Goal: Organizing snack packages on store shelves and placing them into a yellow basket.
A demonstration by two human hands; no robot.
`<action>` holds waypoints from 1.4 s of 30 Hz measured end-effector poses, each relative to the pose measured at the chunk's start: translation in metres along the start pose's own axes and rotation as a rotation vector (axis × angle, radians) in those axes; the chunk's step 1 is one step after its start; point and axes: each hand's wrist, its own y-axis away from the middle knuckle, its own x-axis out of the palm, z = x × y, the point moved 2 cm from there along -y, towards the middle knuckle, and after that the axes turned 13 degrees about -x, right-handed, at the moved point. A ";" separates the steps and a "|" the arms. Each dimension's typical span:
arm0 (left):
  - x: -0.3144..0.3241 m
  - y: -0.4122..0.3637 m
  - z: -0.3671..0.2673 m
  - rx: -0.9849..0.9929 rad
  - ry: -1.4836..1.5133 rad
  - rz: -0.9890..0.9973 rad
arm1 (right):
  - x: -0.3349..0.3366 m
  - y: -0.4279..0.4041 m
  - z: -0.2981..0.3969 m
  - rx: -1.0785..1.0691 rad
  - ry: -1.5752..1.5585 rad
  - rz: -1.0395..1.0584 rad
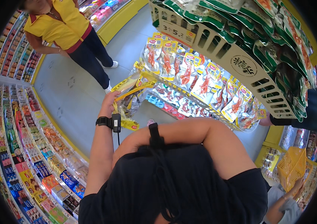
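Note:
My left hand (109, 103) grips the side of a clear plastic bag with yellow printed bands (132, 98). Small packs show through its clear part. The bag hangs beside the near left end of a display tier of clear-and-yellow snack packets (185, 67). Across the front of my body lies my right arm, with a black strap at the wrist. Only the back of my right hand (132, 142) is visible; its fingers are hidden behind my left forearm. A wrist device (116, 123) with a cable sits on my left wrist.
A slotted basket (217, 53) of green-edged packets overhangs the tier at upper right. A person in a yellow vest (60, 25) stands at upper left. Stocked shelves (35, 156) line the left. At lower right, another person's hand is at a yellow basket (293, 168).

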 end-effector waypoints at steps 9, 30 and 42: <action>0.007 -0.007 0.014 -0.017 -0.220 0.014 | -0.013 0.009 -0.013 -0.079 -0.176 0.051; 0.078 0.068 0.080 -0.081 -0.561 0.348 | 0.229 0.391 0.078 1.820 0.700 -2.316; 0.089 0.077 0.080 -0.006 -0.658 0.375 | 0.239 0.417 0.057 1.458 0.877 -2.556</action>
